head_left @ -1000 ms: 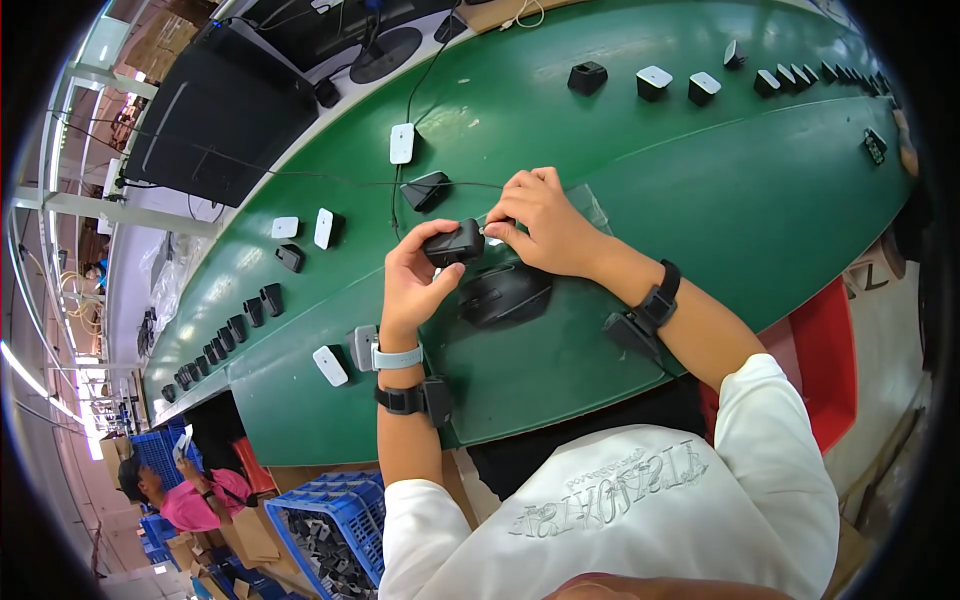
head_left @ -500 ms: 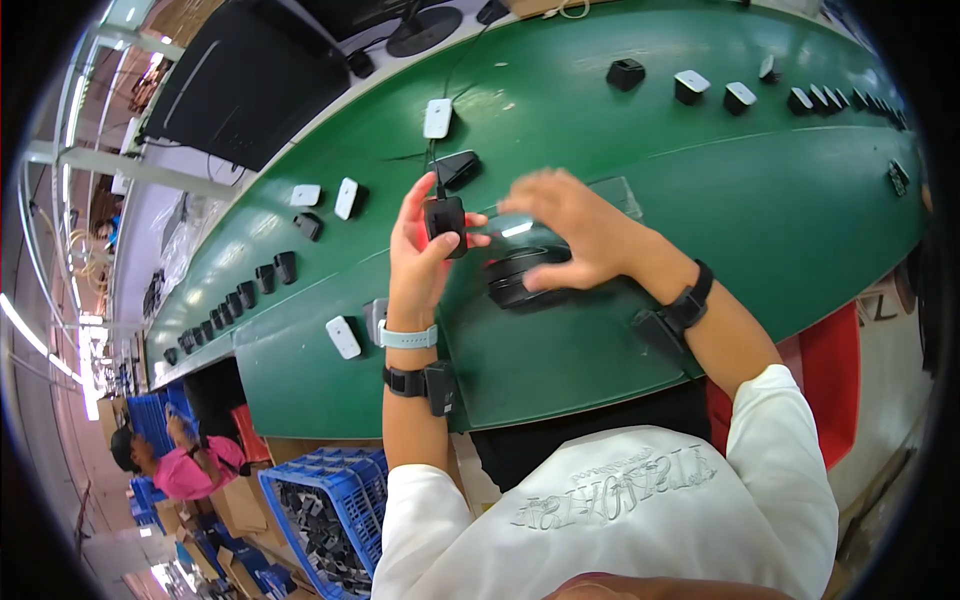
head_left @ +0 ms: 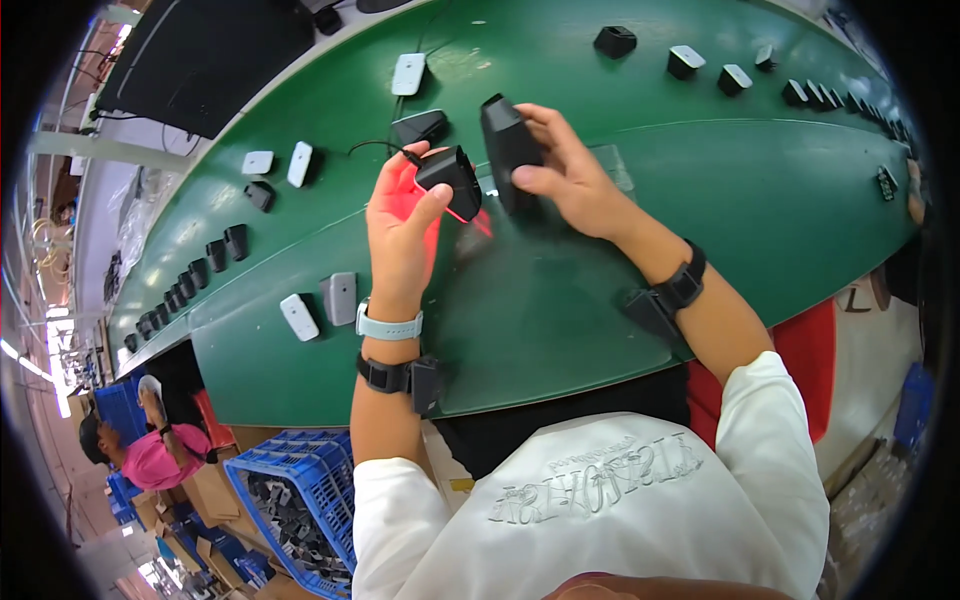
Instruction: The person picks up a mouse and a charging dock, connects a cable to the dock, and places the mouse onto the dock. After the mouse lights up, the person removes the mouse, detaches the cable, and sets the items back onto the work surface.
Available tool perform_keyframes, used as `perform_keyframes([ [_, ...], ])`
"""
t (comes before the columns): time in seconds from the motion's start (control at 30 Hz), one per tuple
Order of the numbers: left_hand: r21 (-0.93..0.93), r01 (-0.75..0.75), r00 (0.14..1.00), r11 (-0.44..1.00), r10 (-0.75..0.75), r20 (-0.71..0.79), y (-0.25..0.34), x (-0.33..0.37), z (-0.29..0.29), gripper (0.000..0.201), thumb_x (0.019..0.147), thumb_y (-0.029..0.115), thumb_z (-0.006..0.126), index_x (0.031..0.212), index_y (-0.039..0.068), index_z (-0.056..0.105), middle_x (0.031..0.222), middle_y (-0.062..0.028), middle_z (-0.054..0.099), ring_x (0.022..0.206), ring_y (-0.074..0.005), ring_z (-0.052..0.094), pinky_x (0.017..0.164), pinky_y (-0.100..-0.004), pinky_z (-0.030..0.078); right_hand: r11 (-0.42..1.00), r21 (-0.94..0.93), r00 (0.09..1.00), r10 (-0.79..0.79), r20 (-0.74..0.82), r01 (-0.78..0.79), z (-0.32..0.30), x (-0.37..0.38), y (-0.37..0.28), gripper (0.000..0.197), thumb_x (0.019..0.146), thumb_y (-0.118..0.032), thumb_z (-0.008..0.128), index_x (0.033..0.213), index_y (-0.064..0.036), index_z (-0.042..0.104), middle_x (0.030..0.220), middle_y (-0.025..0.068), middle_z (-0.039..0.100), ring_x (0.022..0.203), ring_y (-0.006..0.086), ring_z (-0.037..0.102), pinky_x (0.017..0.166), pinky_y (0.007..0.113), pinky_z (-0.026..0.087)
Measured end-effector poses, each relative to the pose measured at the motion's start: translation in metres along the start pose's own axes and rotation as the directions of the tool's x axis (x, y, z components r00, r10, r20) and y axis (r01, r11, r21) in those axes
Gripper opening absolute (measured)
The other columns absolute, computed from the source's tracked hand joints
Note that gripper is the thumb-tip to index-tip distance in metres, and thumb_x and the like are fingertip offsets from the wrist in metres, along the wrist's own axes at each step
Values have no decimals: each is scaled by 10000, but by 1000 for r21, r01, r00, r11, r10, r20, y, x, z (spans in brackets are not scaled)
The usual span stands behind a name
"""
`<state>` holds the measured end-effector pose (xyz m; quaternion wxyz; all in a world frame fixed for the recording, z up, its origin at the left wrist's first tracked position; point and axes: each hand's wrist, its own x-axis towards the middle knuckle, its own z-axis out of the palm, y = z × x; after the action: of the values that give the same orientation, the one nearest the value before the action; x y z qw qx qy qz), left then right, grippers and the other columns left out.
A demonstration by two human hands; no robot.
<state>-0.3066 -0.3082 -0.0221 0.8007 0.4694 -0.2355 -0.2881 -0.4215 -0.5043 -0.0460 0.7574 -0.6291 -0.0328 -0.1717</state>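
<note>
- Device (head_left: 455, 180), black and boxy, is held up over the green table (head_left: 560, 330), a thin cable (head_left: 372, 143) running to its left side.
- Left hand (head_left: 402, 215) pinches the device between thumb and fingers; red light glows on the fingers.
- Right hand (head_left: 575, 180) grips a long black block (head_left: 508, 145), tilted, just right of the device; whether the two touch, I cannot tell.
- Beyond the device lie a black wedge (head_left: 420, 126) and, farther, a white-topped block (head_left: 408, 75).
- Left of the device, well apart, stands a row of dark blocks (head_left: 216, 255).
- On the near side of the device, to its left, a grey block (head_left: 342, 298) sits beside a white-faced block (head_left: 299, 318).
- Far right of the device lies a small circuit board (head_left: 887, 184).
</note>
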Motion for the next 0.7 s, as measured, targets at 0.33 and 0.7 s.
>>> perform_keyframes([
  [0.33, 389, -36, 997, 920, 9, 72, -13, 2, -1, 679, 795, -15, 869, 1397, -47, 556, 1358, -145, 654, 1147, -163, 657, 987, -324, 552, 958, -266, 985, -136, -104, 104, 1, -9, -6, 775, 869, -133, 832, 1515, -46, 413, 1447, 146, 540, 1335, 253, 560, 1129, 398, 465],
  [0.7, 352, -3, 987, 936, -53, 150, -25, -5, -8, 610, 802, -81, 811, 1326, -15, 506, 1147, -75, 684, 956, -154, 703, 791, -285, 607, 589, -636, 816, -567, 114, 498, -2, -11, -16, 794, 701, -200, 925, 1394, -58, 565, 1301, 156, 658, 1122, 361, 651, 953, 438, 560],
])
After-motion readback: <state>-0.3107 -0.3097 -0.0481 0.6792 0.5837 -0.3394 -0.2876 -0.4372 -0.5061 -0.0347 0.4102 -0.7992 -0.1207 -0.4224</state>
